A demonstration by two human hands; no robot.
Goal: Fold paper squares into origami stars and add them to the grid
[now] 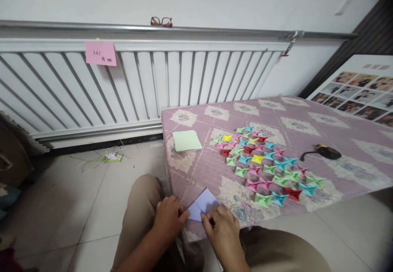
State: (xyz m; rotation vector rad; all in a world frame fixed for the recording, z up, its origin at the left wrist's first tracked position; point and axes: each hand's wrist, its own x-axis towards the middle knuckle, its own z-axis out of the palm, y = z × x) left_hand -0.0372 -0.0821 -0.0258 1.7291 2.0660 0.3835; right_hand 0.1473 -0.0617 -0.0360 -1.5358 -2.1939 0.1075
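A purple-blue sheet of paper [205, 202] with a crease or folded edge lies at the near left corner of the table. My left hand [170, 216] is at its left edge, fingers curled, with the thumb against the paper. On the paper's near right part rests my right hand [222, 223], thumb and curled fingers pressing on it. Beyond them is a stack of pale green square sheets [186, 140]. Several small folded paper pieces in green, pink, blue, yellow and red [257, 159] stand in rows to the right.
The table has a purple patterned cloth [208, 173]. A black object with a strap [328, 152] lies at its right. Behind are a white radiator [181, 75], a pink note [101, 53] and glasses [161, 21] on a pipe. A power strip [112, 157] lies on the floor.
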